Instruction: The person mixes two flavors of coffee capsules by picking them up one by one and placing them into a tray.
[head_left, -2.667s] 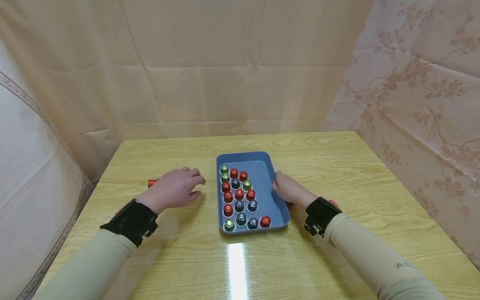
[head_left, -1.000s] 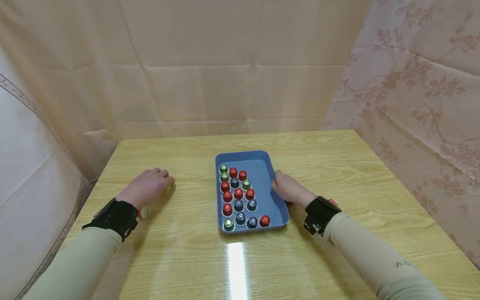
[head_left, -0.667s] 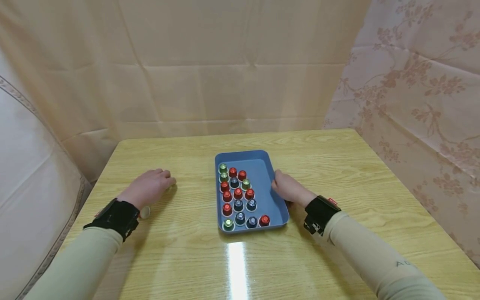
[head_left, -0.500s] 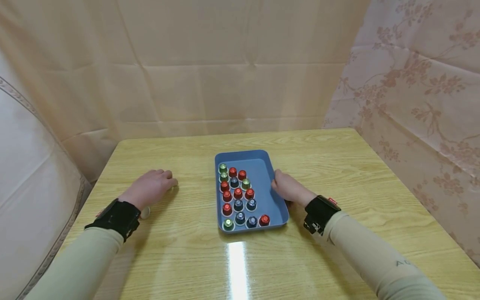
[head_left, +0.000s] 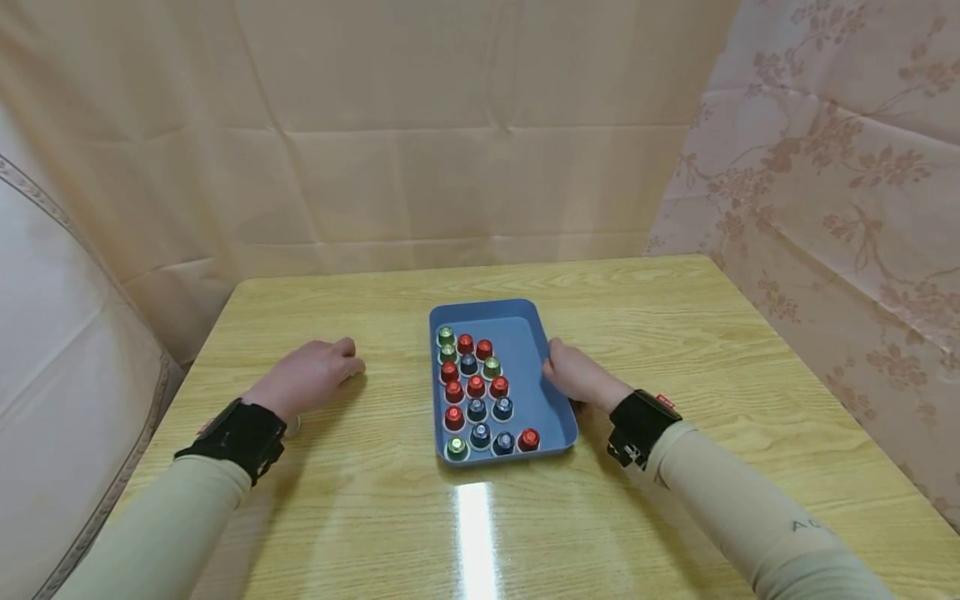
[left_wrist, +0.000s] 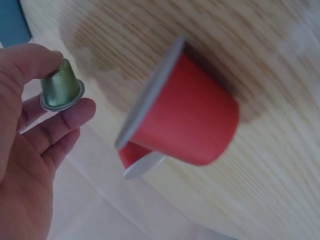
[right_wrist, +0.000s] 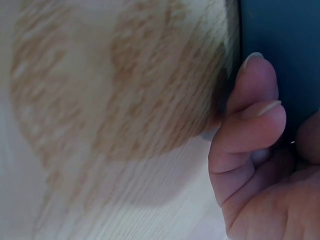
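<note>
In the left wrist view, my left hand (left_wrist: 37, 105) pinches a green coffee capsule (left_wrist: 61, 86) between thumb and fingers, its silver rim facing the fingers. From the head view that capsule is hidden behind the left hand (head_left: 307, 379), which is over the table left of the tray. A blue rectangular tray (head_left: 531, 400) lies mid-table, several red, green and dark blue coffee capsules (head_left: 476, 385) standing in it, mostly toward its left side. My right hand (head_left: 581, 377) grips the tray's right wall; the right wrist view shows its curled fingers (right_wrist: 250, 127) against the blue side.
Close to the left wrist camera, a red capsule (left_wrist: 187, 112) lies on its side on the wooden table (head_left: 375, 517), with another red capsule (left_wrist: 139, 159) partly behind it. Beside the left wrist band, a pale capsule rim (head_left: 293, 426) peeks out. Curtains (head_left: 420, 167) hang behind the table.
My left hand went from beside the tray out to the left, then shifted slightly back to the right, now with the green coffee capsule. My right hand and the tray stay nearly in place.
</note>
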